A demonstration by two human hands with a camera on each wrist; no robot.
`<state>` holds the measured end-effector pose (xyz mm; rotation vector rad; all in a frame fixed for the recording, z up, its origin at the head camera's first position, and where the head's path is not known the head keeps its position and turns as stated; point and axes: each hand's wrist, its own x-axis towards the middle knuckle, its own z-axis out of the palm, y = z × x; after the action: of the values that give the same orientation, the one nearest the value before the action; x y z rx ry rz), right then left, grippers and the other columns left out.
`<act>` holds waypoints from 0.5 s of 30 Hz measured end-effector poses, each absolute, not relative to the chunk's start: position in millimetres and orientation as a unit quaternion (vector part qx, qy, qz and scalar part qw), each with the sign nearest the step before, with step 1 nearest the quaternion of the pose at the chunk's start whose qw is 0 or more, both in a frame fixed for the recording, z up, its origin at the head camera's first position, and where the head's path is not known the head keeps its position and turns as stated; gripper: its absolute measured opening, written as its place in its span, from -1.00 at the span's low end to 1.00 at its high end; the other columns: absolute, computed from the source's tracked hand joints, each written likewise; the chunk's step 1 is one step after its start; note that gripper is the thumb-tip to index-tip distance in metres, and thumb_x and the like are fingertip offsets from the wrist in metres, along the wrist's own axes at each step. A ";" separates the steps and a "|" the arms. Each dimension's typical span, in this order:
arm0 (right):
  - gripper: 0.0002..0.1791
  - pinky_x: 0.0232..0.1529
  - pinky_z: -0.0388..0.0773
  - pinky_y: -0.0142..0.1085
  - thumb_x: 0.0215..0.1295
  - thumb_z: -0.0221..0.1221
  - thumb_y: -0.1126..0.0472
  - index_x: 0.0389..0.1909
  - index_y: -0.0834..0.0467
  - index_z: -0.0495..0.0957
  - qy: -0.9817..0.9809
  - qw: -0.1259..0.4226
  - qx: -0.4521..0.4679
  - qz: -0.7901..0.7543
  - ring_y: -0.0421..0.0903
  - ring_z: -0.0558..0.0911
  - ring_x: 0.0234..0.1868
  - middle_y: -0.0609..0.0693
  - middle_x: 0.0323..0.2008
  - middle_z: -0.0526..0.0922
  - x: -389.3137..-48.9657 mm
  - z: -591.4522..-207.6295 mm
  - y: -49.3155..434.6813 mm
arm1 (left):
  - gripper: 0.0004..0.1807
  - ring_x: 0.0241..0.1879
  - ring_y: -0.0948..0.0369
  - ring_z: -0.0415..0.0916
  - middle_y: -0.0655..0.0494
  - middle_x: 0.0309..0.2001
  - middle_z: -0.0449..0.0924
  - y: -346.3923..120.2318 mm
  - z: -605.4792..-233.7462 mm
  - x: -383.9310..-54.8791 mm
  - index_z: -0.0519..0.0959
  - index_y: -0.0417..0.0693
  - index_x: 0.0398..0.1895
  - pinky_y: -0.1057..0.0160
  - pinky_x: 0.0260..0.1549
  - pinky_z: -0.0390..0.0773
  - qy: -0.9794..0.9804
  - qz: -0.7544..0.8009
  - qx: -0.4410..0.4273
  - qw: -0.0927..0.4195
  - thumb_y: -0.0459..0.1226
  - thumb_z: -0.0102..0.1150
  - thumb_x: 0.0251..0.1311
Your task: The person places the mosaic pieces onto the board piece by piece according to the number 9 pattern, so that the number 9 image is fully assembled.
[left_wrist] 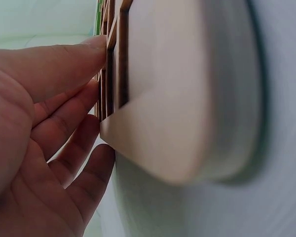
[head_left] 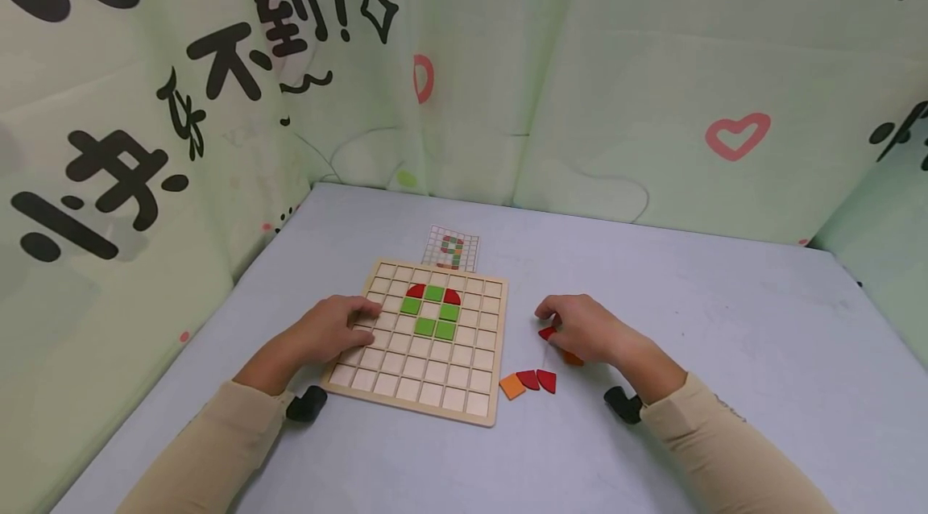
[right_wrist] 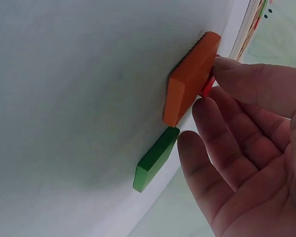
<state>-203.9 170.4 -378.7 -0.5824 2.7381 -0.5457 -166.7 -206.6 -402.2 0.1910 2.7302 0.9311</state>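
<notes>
Right of the board (head_left: 435, 370), the nearer right hand (head_left: 583, 329) pinches a red piece (head_left: 547, 333). The left hand (head_left: 329, 333) rests loosely at the board's left edge.

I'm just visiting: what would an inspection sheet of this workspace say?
Surface: pale tabletop.
Job's things: wooden grid board holding five green pieces and two red pieces; pattern card behind it; loose orange piece and two loose red pieces beside it.
Clutter: nothing seen.
Hands: left hand touches the board's left side; right hand is at another red piece, grip unclear, near a second orange piece and a loose green piece.
Cables: nothing seen.
Surroundings: pale green curtain with black lettering.
</notes>
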 end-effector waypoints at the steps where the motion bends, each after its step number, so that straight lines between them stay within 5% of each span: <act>1: -0.65 -0.06 0.61 -0.12 0.20 0.29 0.38 0.03 0.25 0.59 0.950 0.144 -0.203 -0.188 0.01 0.57 -0.12 0.05 -0.16 0.65 -204.0 -378.9 170.2 | -0.52 0.39 -0.13 0.24 -0.16 0.31 0.44 -206.4 -402.0 -166.7 0.55 -0.14 0.26 -0.14 0.29 0.30 0.937 0.320 0.065 0.125 -0.30 0.31 0.27; 15: -0.73 -0.14 0.61 -0.19 0.24 0.36 0.27 -0.06 0.21 0.62 0.949 0.137 -0.209 -0.190 -0.05 0.57 -0.21 -0.01 -0.26 0.64 -205.4 -379.9 167.5 | -0.51 0.40 -0.13 0.22 -0.16 0.33 0.42 -204.8 -400.1 -166.0 0.54 -0.14 0.27 -0.14 0.31 0.28 0.938 0.318 0.058 0.128 -0.29 0.32 0.27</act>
<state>-205.4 167.5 -379.9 -0.6061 2.7472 -0.5503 -166.0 -204.8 -400.1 0.1696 2.7268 0.9238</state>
